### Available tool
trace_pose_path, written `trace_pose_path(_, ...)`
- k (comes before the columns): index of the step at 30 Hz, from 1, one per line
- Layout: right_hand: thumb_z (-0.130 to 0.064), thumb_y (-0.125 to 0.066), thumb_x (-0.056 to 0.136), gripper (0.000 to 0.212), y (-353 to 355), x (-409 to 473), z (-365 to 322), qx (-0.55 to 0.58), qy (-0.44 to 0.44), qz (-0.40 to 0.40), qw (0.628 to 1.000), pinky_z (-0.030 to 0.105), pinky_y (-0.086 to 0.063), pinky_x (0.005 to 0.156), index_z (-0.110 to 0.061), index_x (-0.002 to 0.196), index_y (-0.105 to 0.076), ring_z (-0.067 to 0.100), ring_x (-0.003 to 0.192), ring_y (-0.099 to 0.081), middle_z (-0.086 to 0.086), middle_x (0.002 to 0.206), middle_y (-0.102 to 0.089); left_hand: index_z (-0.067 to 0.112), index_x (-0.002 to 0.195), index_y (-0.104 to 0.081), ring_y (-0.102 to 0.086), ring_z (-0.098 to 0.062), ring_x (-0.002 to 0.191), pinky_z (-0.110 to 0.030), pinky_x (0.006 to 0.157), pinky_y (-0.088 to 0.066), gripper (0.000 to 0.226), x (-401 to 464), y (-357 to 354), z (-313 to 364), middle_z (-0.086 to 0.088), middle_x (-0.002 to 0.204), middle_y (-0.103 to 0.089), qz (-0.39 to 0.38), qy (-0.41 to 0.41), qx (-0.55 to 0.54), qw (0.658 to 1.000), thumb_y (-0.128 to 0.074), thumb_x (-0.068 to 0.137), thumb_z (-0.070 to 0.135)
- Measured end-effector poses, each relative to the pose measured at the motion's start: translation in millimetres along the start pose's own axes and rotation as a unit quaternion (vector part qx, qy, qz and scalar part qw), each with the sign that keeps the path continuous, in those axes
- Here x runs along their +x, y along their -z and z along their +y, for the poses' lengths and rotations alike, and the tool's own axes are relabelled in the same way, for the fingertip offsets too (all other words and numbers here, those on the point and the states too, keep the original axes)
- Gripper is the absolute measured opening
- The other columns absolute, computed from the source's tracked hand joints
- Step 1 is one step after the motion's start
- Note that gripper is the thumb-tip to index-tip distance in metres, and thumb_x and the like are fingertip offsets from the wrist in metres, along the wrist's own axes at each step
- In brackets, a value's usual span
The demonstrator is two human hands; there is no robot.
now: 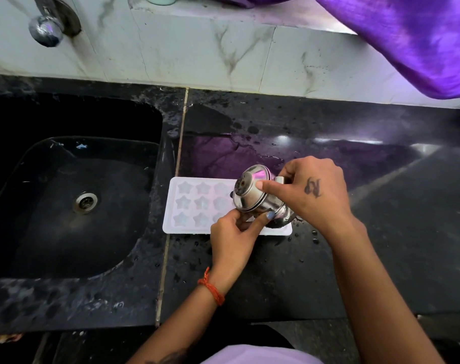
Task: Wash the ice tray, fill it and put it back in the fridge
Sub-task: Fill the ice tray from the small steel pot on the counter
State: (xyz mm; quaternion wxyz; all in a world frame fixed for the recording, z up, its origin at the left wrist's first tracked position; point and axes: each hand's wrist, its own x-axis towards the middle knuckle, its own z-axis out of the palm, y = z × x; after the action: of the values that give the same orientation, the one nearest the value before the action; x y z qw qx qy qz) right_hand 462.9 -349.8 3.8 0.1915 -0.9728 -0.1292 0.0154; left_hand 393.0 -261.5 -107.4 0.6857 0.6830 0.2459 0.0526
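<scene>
A white ice tray [194, 203] with star-shaped cells lies flat on the wet black counter, just right of the sink. Over its right half a small steel jug [252, 193] with a lid is tipped toward the left. My right hand [310, 190] grips the jug by its handle, with the thumb pressing on the lid. My left hand [234, 235] is at the tray's front edge; its fingers touch the underside of the jug and hide part of the tray. The tray's right cells are hidden behind the jug.
A black sink [73, 203] with a steel drain [85, 202] lies to the left. A chrome tap [46, 28] sticks out of the marble wall above it. A purple cloth [407, 35] hangs at the top right. Water drops dot the counter [276, 271].
</scene>
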Motion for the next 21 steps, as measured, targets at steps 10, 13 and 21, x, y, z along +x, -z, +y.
trace_pose_path(10,-0.058,-0.067,0.075,0.045,0.4,0.3,0.5,-0.028,0.016,0.002,0.999,0.024,-0.032,0.050,-0.024,0.052,-0.048,0.022,0.065,-0.059,-0.001,0.054,-0.054,0.018,0.090,-0.074,-0.072,-0.011,0.083,-0.045,0.083,-0.056,0.056,-0.6,-2.8,-0.7,0.003,0.084,-0.076,-0.003,0.010,-0.023,1.000,-0.072,0.054,0.060)
trace_pose_path(13,-0.057,-0.068,0.074,0.045,0.2,1.3,5.6,-0.004,0.009,-0.001,1.000,0.019,-0.032,0.049,-0.022,0.051,-0.051,0.019,0.060,-0.057,-0.002,0.051,-0.055,0.018,0.090,-0.074,-0.072,-0.008,0.080,-0.042,0.081,-0.057,0.053,-0.3,-2.6,0.1,0.005,0.083,-0.076,0.002,0.000,0.005,1.000,-0.074,0.057,0.059)
trace_pose_path(21,-0.058,-0.073,0.068,0.043,4.4,4.4,27.8,0.101,-0.042,-0.016,0.994,0.024,-0.035,0.052,-0.017,0.057,-0.065,0.008,0.052,-0.052,-0.005,0.049,-0.057,0.020,0.091,-0.074,-0.069,-0.001,0.077,-0.027,0.076,-0.054,0.037,0.6,-6.2,6.6,0.008,0.080,-0.075,0.037,-0.041,0.117,0.992,-0.077,0.069,0.049)
